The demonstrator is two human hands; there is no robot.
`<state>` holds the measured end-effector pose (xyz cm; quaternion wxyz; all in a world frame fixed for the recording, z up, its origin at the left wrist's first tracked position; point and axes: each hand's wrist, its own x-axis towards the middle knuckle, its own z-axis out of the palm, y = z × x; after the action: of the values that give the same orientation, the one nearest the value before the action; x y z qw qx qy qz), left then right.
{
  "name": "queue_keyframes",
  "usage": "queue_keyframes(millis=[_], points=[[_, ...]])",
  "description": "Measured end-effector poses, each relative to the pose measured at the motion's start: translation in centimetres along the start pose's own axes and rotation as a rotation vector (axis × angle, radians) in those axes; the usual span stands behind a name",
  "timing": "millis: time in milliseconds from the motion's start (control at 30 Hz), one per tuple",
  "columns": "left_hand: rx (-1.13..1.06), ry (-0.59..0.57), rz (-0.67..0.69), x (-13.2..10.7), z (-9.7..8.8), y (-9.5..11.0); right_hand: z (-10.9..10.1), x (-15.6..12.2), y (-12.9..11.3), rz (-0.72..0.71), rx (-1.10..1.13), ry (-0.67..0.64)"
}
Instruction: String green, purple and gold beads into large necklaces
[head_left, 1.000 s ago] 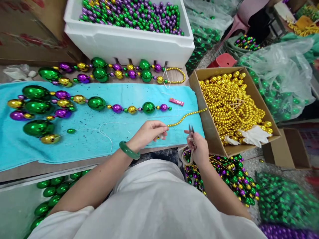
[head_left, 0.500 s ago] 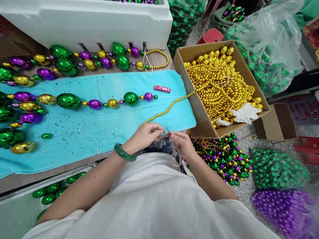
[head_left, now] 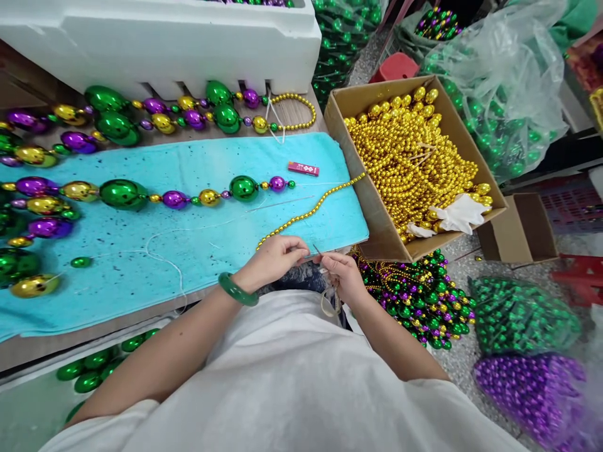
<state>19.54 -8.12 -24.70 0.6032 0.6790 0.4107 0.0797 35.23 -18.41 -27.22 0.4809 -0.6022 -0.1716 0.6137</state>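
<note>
My left hand [head_left: 279, 257], with a green bangle [head_left: 238, 289] at the wrist, is closed in a pinch at the front edge of the blue towel [head_left: 221, 242]. A string of small gold beads [head_left: 308, 211] runs from the cardboard box's edge down behind this hand, which seems to hold its hidden end. Close beside it, my right hand [head_left: 342, 271] is closed around scissors [head_left: 331, 302] with pale loops below and a thin dark tip pointing at my left fingertips. Between the hands the detail is too small to make out. Above them lies a strand of large green, purple and gold beads [head_left: 244, 188].
A cardboard box [head_left: 386, 213] of gold bead strings stands at the right. A small red packet [head_left: 303, 168] and loose white thread [head_left: 181, 276] lie on the towel. Behind is a white foam box [head_left: 188, 47]. Bagged green beads [head_left: 522, 317] and purple beads [head_left: 532, 392] sit on the floor.
The gold bead string now bows further left and shows more of its length beside my left hand. Both hands stay nearly in place, and the view has shifted slightly.
</note>
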Motion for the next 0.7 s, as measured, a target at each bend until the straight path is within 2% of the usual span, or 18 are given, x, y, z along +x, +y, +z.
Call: queue_keyframes(millis=[133, 233, 367, 433, 533, 600, 700], points=[[0.051, 0.025, 0.001, -0.2, -0.4, -0.3, -0.6, -0.2, 0.0, -0.021, -0.051, -0.042], [0.055, 0.048, -0.002, -0.7, -1.1, -0.4, -1.6, 0.1, -0.6, -0.135, -0.114, -0.021], [0.031, 0.107, -0.043, -1.4, -2.3, -0.4, -2.6, 2.5, -2.5, -0.387, -0.486, 0.327], [-0.004, 0.135, -0.038, -1.8, -3.0, -0.2, -2.4, 4.6, -3.7, -0.389, -0.721, 0.439], [-0.036, 0.209, -0.025, -2.5, -4.1, 0.5, -1.3, 8.0, -5.1, -0.289, -0.967, 0.448], [-0.036, 0.296, -0.031, -3.1, -5.1, 1.1, -0.6, 9.4, -5.5, -0.272, -1.060, 0.430], [-0.055, 0.460, -0.026, -4.3, -6.7, 1.8, -1.1, 9.1, -5.8, -0.350, -1.039, 0.357]])
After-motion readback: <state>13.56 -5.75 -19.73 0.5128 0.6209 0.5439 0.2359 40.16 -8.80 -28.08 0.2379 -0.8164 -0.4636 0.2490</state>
